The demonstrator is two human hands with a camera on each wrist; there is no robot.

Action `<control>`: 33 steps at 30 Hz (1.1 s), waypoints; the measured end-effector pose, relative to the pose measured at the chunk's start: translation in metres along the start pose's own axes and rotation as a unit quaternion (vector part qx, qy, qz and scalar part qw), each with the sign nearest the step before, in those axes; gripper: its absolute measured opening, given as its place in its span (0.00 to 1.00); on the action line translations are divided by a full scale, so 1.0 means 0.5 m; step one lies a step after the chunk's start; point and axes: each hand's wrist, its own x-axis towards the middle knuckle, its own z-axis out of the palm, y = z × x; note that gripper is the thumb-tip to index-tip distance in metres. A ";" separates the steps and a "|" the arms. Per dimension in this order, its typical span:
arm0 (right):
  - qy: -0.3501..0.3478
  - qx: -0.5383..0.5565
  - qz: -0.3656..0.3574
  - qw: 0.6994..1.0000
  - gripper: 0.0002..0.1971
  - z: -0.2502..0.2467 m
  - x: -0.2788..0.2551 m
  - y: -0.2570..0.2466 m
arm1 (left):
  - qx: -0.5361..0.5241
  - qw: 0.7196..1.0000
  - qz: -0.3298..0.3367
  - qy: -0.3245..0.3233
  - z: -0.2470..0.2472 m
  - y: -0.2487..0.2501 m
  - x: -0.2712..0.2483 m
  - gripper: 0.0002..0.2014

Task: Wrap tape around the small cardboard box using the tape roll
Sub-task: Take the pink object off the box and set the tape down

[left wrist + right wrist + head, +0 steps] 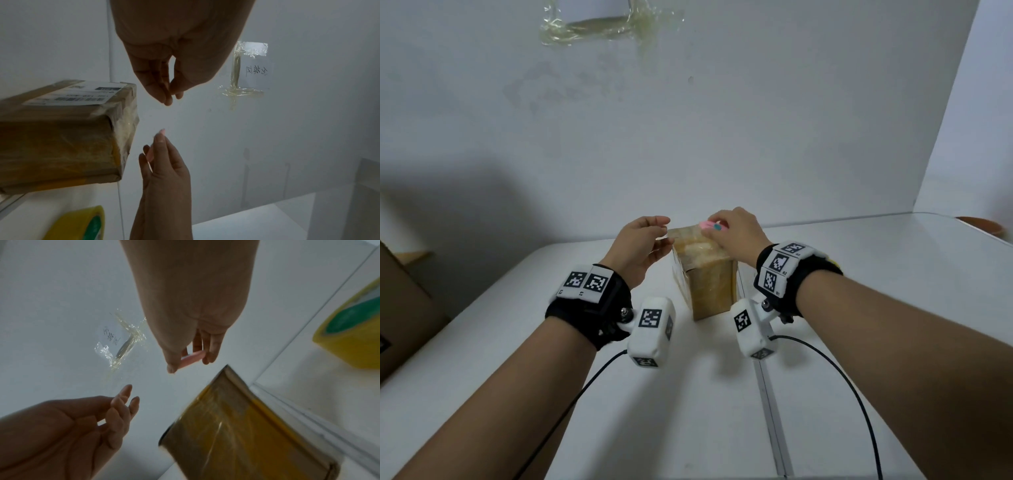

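Note:
The small cardboard box (710,291), wrapped in glossy yellowish tape, stands upright on the white table (859,308). My right hand (714,228) hovers over its top and pinches a small pink tool (707,224) with a teal tip. My left hand (664,231) hangs beside the box's upper left corner, fingers relaxed; I see nothing between them. In the left wrist view its fingertips (169,96) stay clear of the box (61,142). The yellow tape roll (353,340) with a green core lies on the table beside the box (236,426).
A larger cardboard box (404,301) stands at the table's left edge. A paper note under crumpled clear tape (592,24) sticks to the white wall behind. A seam (770,411) runs across the tabletop. A brown bowl (981,226) sits far right, by a white partition.

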 end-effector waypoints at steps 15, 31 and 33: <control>0.083 -0.050 0.165 0.982 0.21 -0.179 -0.109 0.247 | 0.062 0.993 0.007 -0.096 0.262 -0.063 -0.007 0.11; -0.078 -0.308 0.129 0.939 0.24 -0.131 -0.049 0.289 | 0.049 0.988 -0.075 -0.122 0.330 -0.136 0.039 0.11; -0.078 -0.326 0.123 0.934 0.24 -0.124 -0.045 0.299 | 0.048 0.988 -0.075 -0.126 0.333 -0.139 0.045 0.11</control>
